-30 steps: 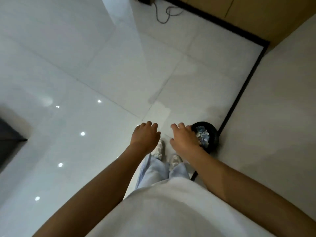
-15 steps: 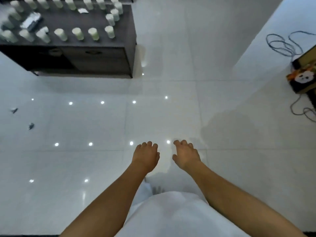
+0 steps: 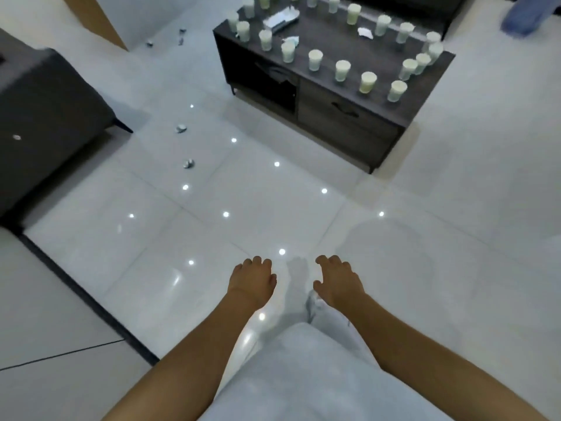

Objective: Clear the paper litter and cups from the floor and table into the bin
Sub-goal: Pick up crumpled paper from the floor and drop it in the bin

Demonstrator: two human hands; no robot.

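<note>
My left hand (image 3: pixel 253 282) and my right hand (image 3: pixel 337 282) hang in front of me over the glossy white floor, palms down, fingers loosely apart, holding nothing. Ahead stands a dark low table (image 3: pixel 334 95) with several pale paper cups on top, such as one cup (image 3: pixel 368 82) near its front edge, plus crumpled paper (image 3: pixel 365 32) and a flat packet (image 3: pixel 280 19). Small crumpled litter lies on the floor at the left: one piece (image 3: pixel 188 163), another (image 3: pixel 181 128), and more farther back (image 3: pixel 181 36). The bin is out of view.
A dark grey sofa (image 3: pixel 45 117) fills the left side, with a small scrap (image 3: pixel 16 137) on it. A dark strip (image 3: pixel 91 302) edges the floor at the lower left. Someone's blue-clad leg (image 3: pixel 523 16) shows at the top right. Ceiling lights reflect in the tiles.
My view has swung away from the black bin toward the table and sofa, and the table now sits closer. Both hands stay empty and held out in front.
</note>
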